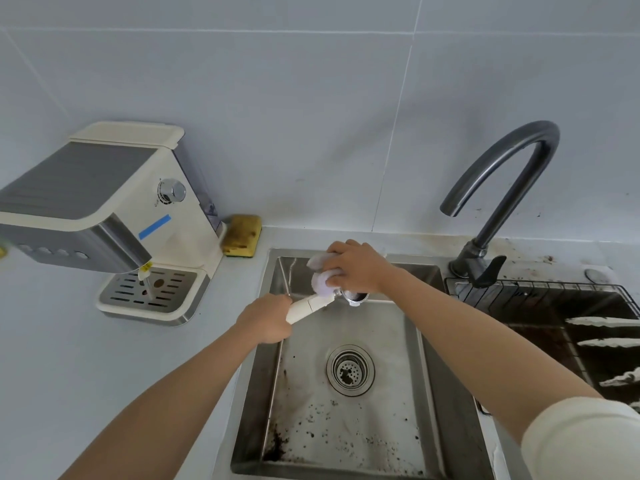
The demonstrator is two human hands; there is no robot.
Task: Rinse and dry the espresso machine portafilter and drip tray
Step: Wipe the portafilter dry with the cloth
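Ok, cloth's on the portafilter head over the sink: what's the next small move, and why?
Probably twist the cloth around the portafilter head to dry it: the right hand grips the cloth against it, the left hand holds the handle, and the faucet runs no water.

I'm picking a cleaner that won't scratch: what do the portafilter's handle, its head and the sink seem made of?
Portafilter handle: cream, matte and smooth, likely plastic. Portafilter head: shiny reflective rim, apparently metal, though the cloth hides most of it. Sink: grey brushed sheen with streaky reflections, probably stainless steel.
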